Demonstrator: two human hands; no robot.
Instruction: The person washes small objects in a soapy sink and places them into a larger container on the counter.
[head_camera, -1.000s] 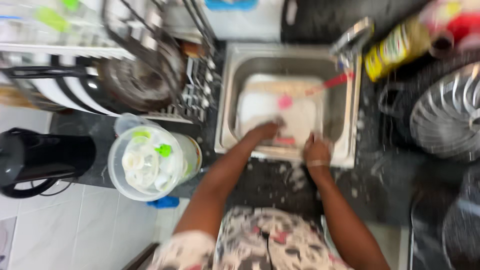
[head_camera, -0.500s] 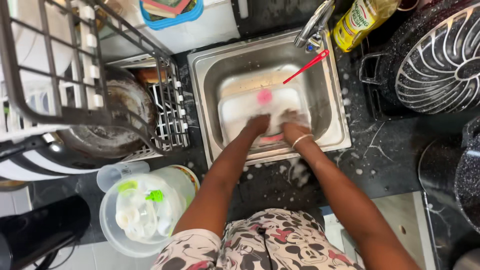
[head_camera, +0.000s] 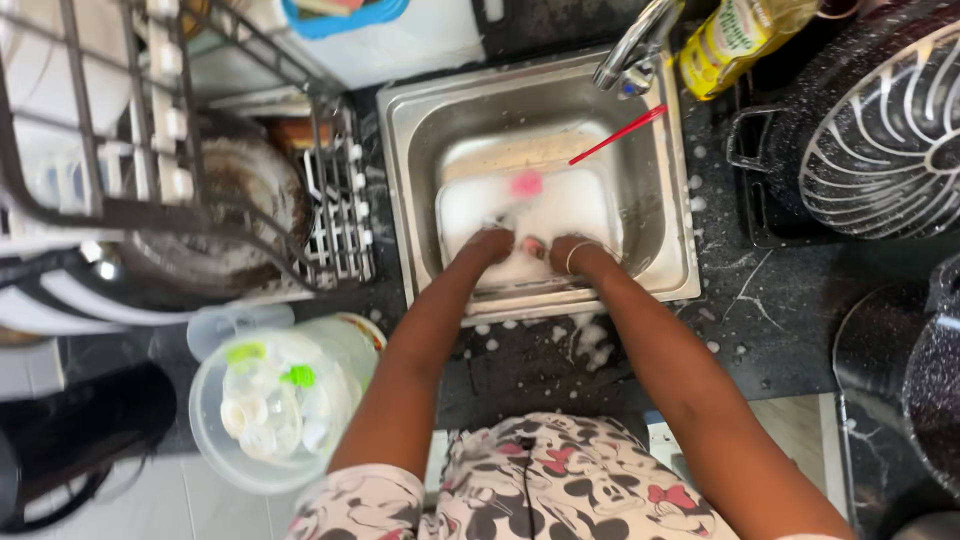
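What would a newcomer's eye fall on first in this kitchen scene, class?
Both hands, left and right, plunge into white suds filling the steel sink at centre. A red stick slants under the tap, and a dish rack crowds the left side.

Hands (head_camera: 535, 250) in sink (head_camera: 670, 200), rack (head_camera: 200, 150) left, pan (head_camera: 880, 120) right

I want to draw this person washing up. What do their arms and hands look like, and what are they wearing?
Both arms are bare from the short sleeves down. The left hand wears nothing that I can see. The right hand has a thin, light bangle around the wrist. The top is pale, printed all over with black cartoon mice wearing red bows.
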